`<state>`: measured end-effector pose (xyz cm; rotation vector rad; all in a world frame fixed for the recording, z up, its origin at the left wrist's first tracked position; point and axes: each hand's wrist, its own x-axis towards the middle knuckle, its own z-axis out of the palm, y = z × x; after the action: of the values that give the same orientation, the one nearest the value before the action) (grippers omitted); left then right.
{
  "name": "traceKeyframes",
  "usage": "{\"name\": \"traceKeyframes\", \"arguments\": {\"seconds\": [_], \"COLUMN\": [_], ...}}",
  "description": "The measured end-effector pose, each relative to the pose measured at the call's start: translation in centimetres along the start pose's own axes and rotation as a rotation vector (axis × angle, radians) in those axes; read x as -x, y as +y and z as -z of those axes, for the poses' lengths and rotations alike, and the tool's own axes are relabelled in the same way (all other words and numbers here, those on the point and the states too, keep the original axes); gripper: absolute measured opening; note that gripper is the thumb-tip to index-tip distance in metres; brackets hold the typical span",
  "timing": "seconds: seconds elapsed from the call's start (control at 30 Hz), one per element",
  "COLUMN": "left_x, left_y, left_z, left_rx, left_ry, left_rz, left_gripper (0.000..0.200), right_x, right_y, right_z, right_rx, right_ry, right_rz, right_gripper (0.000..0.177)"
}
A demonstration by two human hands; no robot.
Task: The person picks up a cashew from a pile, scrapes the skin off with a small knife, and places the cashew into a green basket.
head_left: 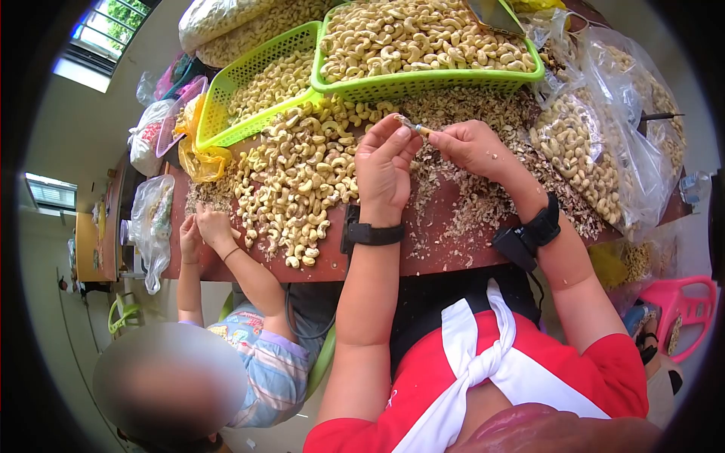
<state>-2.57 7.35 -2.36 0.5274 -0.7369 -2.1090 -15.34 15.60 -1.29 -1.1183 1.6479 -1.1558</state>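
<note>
My left hand (381, 174) is raised over the table, its thumb and fingers pinching a cashew nut that is mostly hidden by the fingertips. Closed around the light-coloured handle of a small knife (423, 130) is my right hand (472, 149). The knife's short blade end meets the left fingertips at the nut. Below and left of my hands lies a loose pile of pale cashews (302, 170). Brown skin flakes (468, 189) are spread under and around my right hand.
Behind stand a large green basket (430, 89) and a smaller green basket (264, 127), both holding cashews. Clear plastic bags of cashews (574, 143) fill the right side. At left, another person's hands (208, 230) are at the reddish table's edge (340, 268). A pink stool (691, 291) stands at right.
</note>
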Motion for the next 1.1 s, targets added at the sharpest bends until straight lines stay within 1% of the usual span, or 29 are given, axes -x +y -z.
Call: {"name": "traceKeyframes", "arguments": {"seconds": [0.13, 0.2, 0.27, 0.43, 0.5, 0.6, 0.7, 0.8, 0.87, 0.97, 1.0, 1.07, 1.1], "left_x": [0.0, 0.1, 0.1, 0.1, 0.0, 0.0, 0.2, 0.1, 0.1, 0.0, 0.1, 0.1, 0.1], "left_y": [0.0, 0.2, 0.1, 0.3, 0.2, 0.0, -0.2, -0.4, -0.4, -0.4, -0.4, -0.4, -0.4], "left_z": [0.0, -0.2, -0.2, 0.0, 0.0, -0.2, -0.5, -0.2, 0.0, -0.1, -0.1, -0.1, -0.2], "left_rx": [-0.012, -0.004, 0.008, 0.03, 0.009, 0.008, 0.017, 0.043, 0.067, 0.062, 0.048, 0.028, 0.03], "left_ry": [-0.029, 0.014, 0.015, 0.007, 0.04, 0.035, 0.032, 0.049, 0.061, 0.079, 0.068, 0.054, 0.054], "left_rz": [0.008, 0.014, 0.019, 0.055, 0.063, 0.034, 0.009, -0.002, -0.009, 0.004, 0.007, 0.012, 0.012], "left_gripper": [0.021, 0.02, 0.022, 0.024, 0.02, 0.02, 0.02, 0.019, 0.019, 0.018, 0.018, 0.019, 0.019], "right_x": [0.0, 0.0, -0.1, 0.0, -0.2, -0.4, -0.7, -0.7, -0.6, -0.5, -0.5, -0.4, -0.3], "right_y": [0.0, 0.1, 0.2, 0.3, 0.3, 0.4, 0.6, 1.0, 0.7, 0.6, 0.6, 0.5, 0.5], "right_z": [0.0, -0.1, -0.2, -0.4, -0.3, -0.3, -0.3, -0.3, -0.2, -0.2, -0.2, -0.4, -0.3], "right_rx": [0.047, 0.06, 0.11, 0.121, 0.148, 0.173, 0.143, 0.095, 0.098, 0.075, 0.08, 0.067, 0.068], "right_ry": [0.02, 0.023, 0.026, 0.057, 0.078, 0.078, 0.142, 0.124, 0.071, 0.029, 0.034, 0.018, 0.018], "right_rz": [0.02, 0.033, 0.042, 0.077, 0.103, 0.073, 0.071, 0.067, -0.026, -0.039, -0.04, 0.047, 0.046], "right_gripper": [0.04, 0.04, 0.041, 0.04, 0.04, 0.039, 0.039, 0.038, 0.038, 0.038, 0.038, 0.039, 0.039]}}
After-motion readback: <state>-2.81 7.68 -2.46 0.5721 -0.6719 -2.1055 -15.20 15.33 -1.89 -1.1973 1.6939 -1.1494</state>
